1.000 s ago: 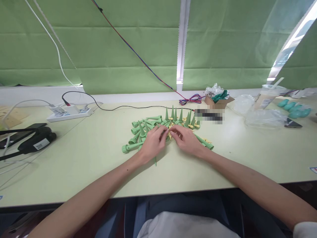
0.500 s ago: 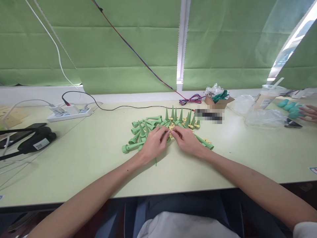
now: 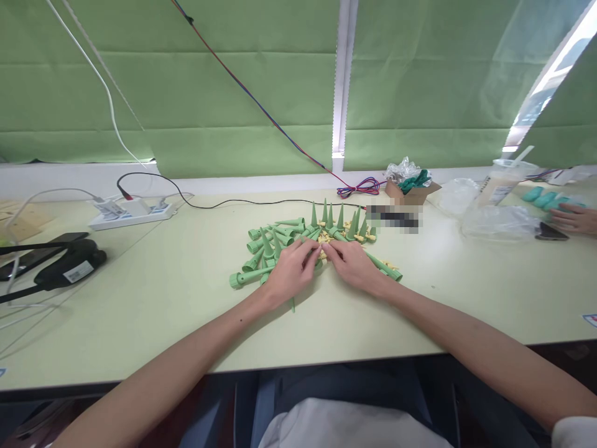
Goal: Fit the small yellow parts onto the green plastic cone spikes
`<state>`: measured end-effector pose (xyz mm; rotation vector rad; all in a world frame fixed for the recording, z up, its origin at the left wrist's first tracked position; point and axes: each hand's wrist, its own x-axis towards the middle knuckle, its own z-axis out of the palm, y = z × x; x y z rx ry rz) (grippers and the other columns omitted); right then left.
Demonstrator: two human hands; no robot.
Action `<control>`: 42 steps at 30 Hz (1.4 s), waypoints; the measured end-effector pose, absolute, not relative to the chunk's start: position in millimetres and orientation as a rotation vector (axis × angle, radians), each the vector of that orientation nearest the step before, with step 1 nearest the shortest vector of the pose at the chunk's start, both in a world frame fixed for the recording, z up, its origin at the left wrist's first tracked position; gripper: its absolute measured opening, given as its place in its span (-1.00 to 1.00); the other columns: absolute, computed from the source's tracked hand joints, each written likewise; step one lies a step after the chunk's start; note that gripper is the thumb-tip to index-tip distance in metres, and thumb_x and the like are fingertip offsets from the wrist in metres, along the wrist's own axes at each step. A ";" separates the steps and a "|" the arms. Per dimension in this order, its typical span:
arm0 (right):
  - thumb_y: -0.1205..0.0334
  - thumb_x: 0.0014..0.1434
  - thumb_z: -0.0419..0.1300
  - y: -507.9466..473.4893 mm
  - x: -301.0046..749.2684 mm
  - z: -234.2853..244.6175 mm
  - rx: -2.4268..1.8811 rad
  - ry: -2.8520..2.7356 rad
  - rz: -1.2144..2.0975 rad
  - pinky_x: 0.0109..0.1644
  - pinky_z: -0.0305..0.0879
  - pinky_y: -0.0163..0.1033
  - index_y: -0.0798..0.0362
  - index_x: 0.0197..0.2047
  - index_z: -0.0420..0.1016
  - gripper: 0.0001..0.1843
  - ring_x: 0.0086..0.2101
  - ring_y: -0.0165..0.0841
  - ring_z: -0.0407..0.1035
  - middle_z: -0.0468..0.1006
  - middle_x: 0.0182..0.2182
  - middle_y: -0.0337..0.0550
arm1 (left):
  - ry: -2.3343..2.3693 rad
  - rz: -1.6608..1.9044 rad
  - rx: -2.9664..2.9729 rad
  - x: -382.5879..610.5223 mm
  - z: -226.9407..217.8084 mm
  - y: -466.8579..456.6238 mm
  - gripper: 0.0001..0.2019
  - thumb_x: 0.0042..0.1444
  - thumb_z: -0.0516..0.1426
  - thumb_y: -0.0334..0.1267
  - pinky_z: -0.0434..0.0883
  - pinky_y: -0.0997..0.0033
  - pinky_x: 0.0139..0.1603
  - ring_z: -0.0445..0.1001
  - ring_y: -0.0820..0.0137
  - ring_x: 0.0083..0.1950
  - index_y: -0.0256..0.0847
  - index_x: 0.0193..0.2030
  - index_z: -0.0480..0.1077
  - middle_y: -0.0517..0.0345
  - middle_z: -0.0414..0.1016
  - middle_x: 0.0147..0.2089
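My left hand (image 3: 293, 266) and my right hand (image 3: 349, 261) meet over the middle of the pile, fingertips pinched together. Whatever small piece sits between them is too small and hidden to make out. Green plastic spikes with ribbed caps (image 3: 254, 275) lie heaped beside and behind my left hand. Several green cones (image 3: 330, 216) stand upright behind the fingers, some with small yellow valve-like pieces (image 3: 360, 238) at their bases. More yellow pieces (image 3: 325, 236) lie loose just beyond my fingertips. Another green spike (image 3: 385, 267) lies by my right wrist.
A power strip (image 3: 133, 214) and a black device with straps (image 3: 69, 261) are on the left. At the back are coiled wires (image 3: 366, 186) and a cardboard box (image 3: 413, 194). On the right are a drink cup (image 3: 501, 183), a plastic bag (image 3: 501, 223) and another person's hand (image 3: 576, 218).
My hands stay nearly in place, with only slight finger movement. At the far right, the other person's hand has moved a little left and down over the teal objects.
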<state>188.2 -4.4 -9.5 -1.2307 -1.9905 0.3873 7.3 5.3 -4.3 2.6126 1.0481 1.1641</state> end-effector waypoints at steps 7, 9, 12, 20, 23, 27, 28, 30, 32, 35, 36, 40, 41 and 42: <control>0.22 0.38 0.03 -6.9 188.8 -8.1 -1.098 -1.986 0.482 -0.32 0.16 -0.25 0.02 -0.19 0.39 -0.85 -0.46 -0.37 0.30 0.51 -0.42 -0.22 | 1.136 1.178 2.580 5.9 -5.0 8.9 -0.86 0.34 0.03 -0.35 0.31 0.43 -0.27 0.38 0.44 -0.36 -0.21 -0.22 0.39 0.16 0.48 -0.31; 0.25 0.37 0.03 -6.9 188.9 -8.3 -1.076 -1.991 0.480 -0.31 0.18 -0.25 0.02 -0.18 0.41 -0.86 -0.45 -0.37 0.31 0.52 -0.41 -0.22 | 1.155 1.166 2.549 6.0 -4.4 7.9 -0.88 0.34 0.02 -0.32 0.32 0.43 -0.29 0.39 0.45 -0.36 -0.20 -0.15 0.39 0.16 0.49 -0.29; 0.26 0.37 0.03 -6.9 188.7 -8.3 -1.055 -1.972 0.495 -0.31 0.19 -0.25 0.03 -0.20 0.40 -0.86 -0.45 -0.37 0.32 0.52 -0.42 -0.22 | 1.169 1.158 2.458 6.5 -3.2 6.0 -0.79 0.34 0.03 -0.27 0.33 0.46 -0.34 0.38 0.49 -0.43 -0.16 0.08 0.30 0.17 0.49 -0.24; 0.23 0.36 0.05 -9.9 187.8 -5.1 -1.039 -1.854 0.512 -0.34 0.21 -0.25 0.02 -0.25 0.38 -0.85 -0.48 -0.38 0.32 0.48 -0.46 -0.23 | 1.115 1.308 2.244 9.5 -2.4 4.1 -0.38 0.29 0.11 -0.20 0.28 0.53 -0.52 0.32 0.61 -0.56 -0.09 0.38 -0.10 0.12 0.43 -0.13; 0.21 0.36 0.05 -10.2 188.3 -4.5 -1.051 -1.813 0.502 -0.35 0.22 -0.25 0.02 -0.25 0.38 -0.85 -0.48 -0.38 0.32 0.49 -0.45 -0.21 | 1.156 1.287 2.250 9.5 -0.9 3.8 -0.37 0.26 0.13 -0.17 0.30 0.51 -0.49 0.36 0.59 -0.55 -0.09 0.38 -0.07 0.12 0.45 -0.13; 0.20 0.35 0.06 -10.1 188.5 -3.8 -1.039 -1.783 0.523 -0.37 0.23 -0.25 0.02 -0.25 0.39 -0.85 -0.47 -0.36 0.33 0.49 -0.45 -0.21 | 1.169 1.256 2.234 9.2 3.0 1.9 -0.32 0.24 0.15 -0.15 0.33 0.50 -0.45 0.39 0.57 -0.53 -0.09 0.39 -0.11 0.16 0.48 -0.15; 0.20 0.34 0.06 -10.2 188.5 -3.6 -1.033 -1.778 0.528 -0.37 0.23 -0.25 0.02 -0.24 0.39 -0.86 -0.47 -0.36 0.33 0.49 -0.45 -0.21 | 1.166 1.251 2.230 9.2 4.0 1.2 -0.31 0.23 0.16 -0.15 0.33 0.50 -0.45 0.39 0.56 -0.53 -0.10 0.39 -0.11 0.18 0.49 -0.16; 0.20 0.34 0.06 -10.5 188.2 -3.4 -1.024 -1.768 0.537 -0.37 0.24 -0.25 0.02 -0.22 0.40 -0.86 -0.46 -0.36 0.34 0.49 -0.43 -0.20 | 1.155 1.226 2.237 9.4 5.4 0.3 -0.36 0.23 0.16 -0.14 0.33 0.50 -0.46 0.38 0.56 -0.54 -0.10 0.36 -0.03 0.19 0.51 -0.17; 0.19 0.34 0.07 -10.8 187.9 -3.4 -1.014 -1.758 0.548 -0.37 0.25 -0.25 0.02 -0.22 0.40 -0.86 -0.45 -0.36 0.35 0.51 -0.41 -0.19 | 1.150 1.183 2.271 9.4 5.3 0.5 -0.52 0.24 0.16 -0.12 0.31 0.50 -0.48 0.34 0.56 -0.56 -0.14 0.25 0.17 0.23 0.52 -0.27; 0.19 0.34 0.07 -11.0 187.8 -3.8 -1.003 -1.754 0.564 -0.36 0.26 -0.25 0.02 -0.21 0.40 -0.87 -0.45 -0.36 0.36 0.53 -0.40 -0.18 | 1.139 1.173 2.362 9.0 2.9 3.0 -0.76 0.25 0.15 -0.12 0.29 0.48 -0.47 0.31 0.53 -0.56 -0.20 -0.03 0.39 0.25 0.48 -0.41; 0.19 0.34 0.07 -11.0 188.0 -3.9 -1.001 -1.758 0.572 -0.36 0.26 -0.24 0.02 -0.20 0.40 -0.87 -0.45 -0.36 0.36 0.53 -0.39 -0.18 | 1.129 1.186 2.389 8.8 1.8 4.1 -0.79 0.26 0.15 -0.13 0.29 0.47 -0.46 0.31 0.53 -0.55 -0.21 -0.09 0.42 0.23 0.48 -0.40; 0.17 0.35 0.06 -10.9 188.8 -4.2 -0.997 -1.783 0.613 -0.35 0.28 -0.22 0.01 -0.18 0.40 -0.86 -0.45 -0.34 0.37 0.55 -0.36 -0.17 | 1.076 1.241 2.455 8.3 -1.4 7.5 -0.77 0.28 0.14 -0.15 0.30 0.44 -0.45 0.30 0.55 -0.50 -0.23 -0.36 0.39 0.12 0.56 -0.20; 0.16 0.36 0.05 -10.8 189.0 -4.2 -0.997 -1.787 0.619 -0.35 0.29 -0.22 0.00 -0.17 0.40 -0.85 -0.44 -0.34 0.37 0.55 -0.36 -0.16 | 1.060 1.254 2.465 8.3 -1.8 7.9 -0.72 0.28 0.13 -0.16 0.30 0.44 -0.45 0.31 0.54 -0.48 -0.24 -0.43 0.34 0.10 0.56 -0.17; 0.16 0.36 0.05 -10.8 189.1 -4.2 -0.999 -1.792 0.621 -0.34 0.29 -0.21 0.00 -0.17 0.40 -0.85 -0.44 -0.33 0.38 0.55 -0.35 -0.16 | 1.044 1.270 2.475 8.3 -2.2 8.3 -0.68 0.28 0.13 -0.17 0.31 0.43 -0.44 0.33 0.53 -0.46 -0.24 -0.48 0.28 0.09 0.56 -0.16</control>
